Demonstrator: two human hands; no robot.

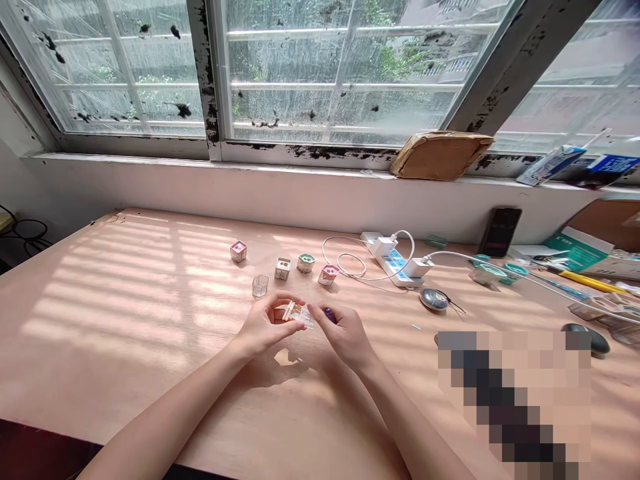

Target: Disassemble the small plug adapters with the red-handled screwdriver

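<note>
My left hand (265,323) grips a small clear and cream-coloured piece (295,311) between thumb and fingers. From the other side, my right hand (345,333) touches the clear part of that piece with its thumb, and its curled fingers hold a small dark purple object (330,315). Just behind my left hand stands an open clear cup (260,286). Farther back are small boxes with patterned sides: one pink-topped (239,251), one white-topped (283,269), one green-topped (306,262) and another pink-topped (329,274).
A power strip (395,263) with white plugs and a looping cable lies behind my right hand. To the right are a round dark object (434,299), green-rimmed cups (487,273), a leaning phone (500,231) and a yellow pen (593,281). Pixelation hides the lower right.
</note>
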